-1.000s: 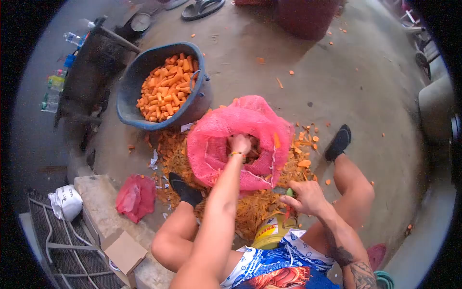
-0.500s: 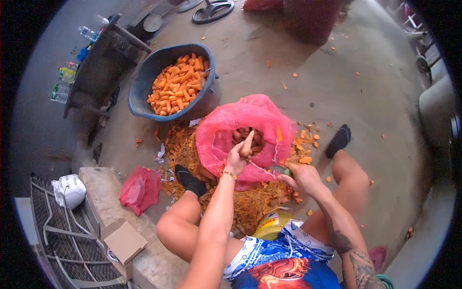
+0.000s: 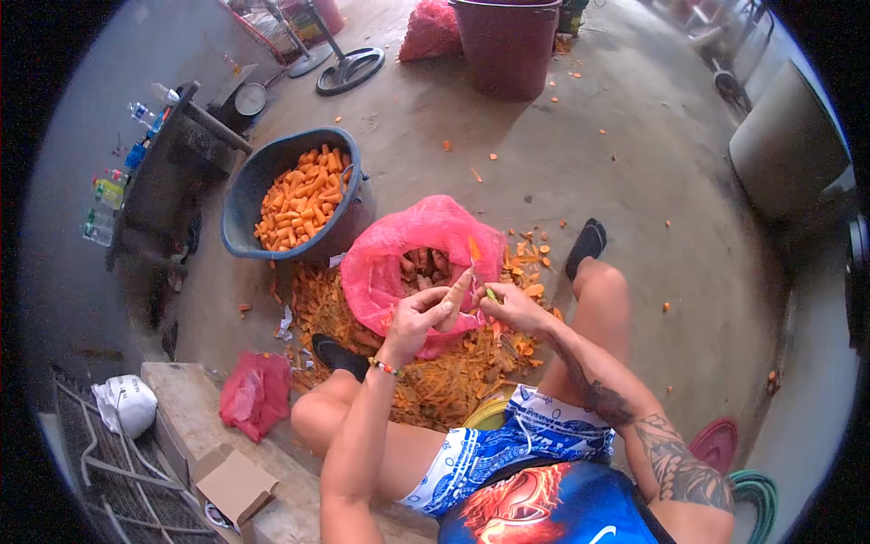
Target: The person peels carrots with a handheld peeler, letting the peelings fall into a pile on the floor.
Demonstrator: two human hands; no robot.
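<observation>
My left hand (image 3: 417, 319) is closed around a pale, unpeeled carrot (image 3: 456, 295), its narrow end tilted up and away from me. Close on its right, my right hand (image 3: 515, 308) grips a small green-handled tool (image 3: 491, 295); its working end is too blurred to make out. Just beyond both hands stands a pink mesh sack (image 3: 372, 258), rolled open, with unpeeled carrots (image 3: 424, 265) inside. An orange piece (image 3: 474, 248) clings to the sack's right rim. Peelings (image 3: 417, 394) lie heaped around the sack, between my feet.
A blue-grey tub (image 3: 237, 213) of peeled, trimmed carrots (image 3: 304, 199) stands beyond the sack, to the left. A pink bag (image 3: 256, 396) and an open cardboard box (image 3: 234, 483) are at left. Farther off are a maroon bin (image 3: 504, 50) and a fan base (image 3: 351, 71).
My left hand has lifted the carrot from over the sack's mouth and drawn it back toward me. My right hand has come in beside it with the green-handled tool. The camera view has shifted.
</observation>
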